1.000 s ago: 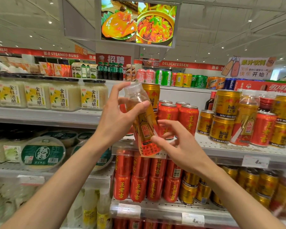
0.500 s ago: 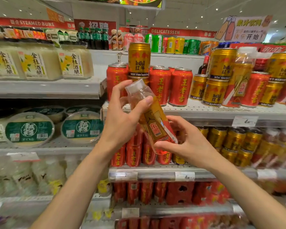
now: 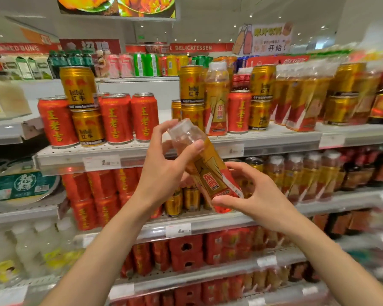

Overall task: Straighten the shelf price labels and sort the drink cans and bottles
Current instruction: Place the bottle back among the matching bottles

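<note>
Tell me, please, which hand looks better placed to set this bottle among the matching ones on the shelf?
Probably the right hand: it grips the bottle at its base, and the matching bottles stand to its right. The left hand pinches only the cap end.

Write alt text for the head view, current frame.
Two hands hold a tilted bottle before drink shelves: the left hand grips its neck, the right hand its base. Behind stand red cans, gold cans and matching bottles.
</note>
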Demonstrator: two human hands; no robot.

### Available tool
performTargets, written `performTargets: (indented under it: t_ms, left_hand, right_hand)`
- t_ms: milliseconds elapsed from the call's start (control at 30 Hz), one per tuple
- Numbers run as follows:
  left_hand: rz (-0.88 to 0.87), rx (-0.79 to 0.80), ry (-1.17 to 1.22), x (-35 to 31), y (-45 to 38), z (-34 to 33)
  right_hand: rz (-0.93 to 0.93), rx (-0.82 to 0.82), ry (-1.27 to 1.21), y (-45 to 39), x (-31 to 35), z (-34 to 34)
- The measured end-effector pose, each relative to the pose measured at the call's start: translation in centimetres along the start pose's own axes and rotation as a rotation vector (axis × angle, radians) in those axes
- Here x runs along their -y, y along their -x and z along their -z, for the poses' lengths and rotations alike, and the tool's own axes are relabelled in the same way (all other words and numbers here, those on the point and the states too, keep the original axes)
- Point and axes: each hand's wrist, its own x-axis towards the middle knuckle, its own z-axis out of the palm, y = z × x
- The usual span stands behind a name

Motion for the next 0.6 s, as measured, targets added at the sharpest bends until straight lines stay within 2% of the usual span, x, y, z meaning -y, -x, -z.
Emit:
performTargets:
  t_ms: [267, 600]
  left_hand:
    - [0.010, 0.106, 0.011, -0.5, -0.7, -15.1]
    - [-0.075, 0.176, 0.013, 0.4, -6.9, -26.1]
  right_hand:
    - [-0.067, -0.066, 0.041, 4.3, -6.6, 13.7]
    - [-0.132, -0.148, 0.125, 2.9, -11.0, 24.2]
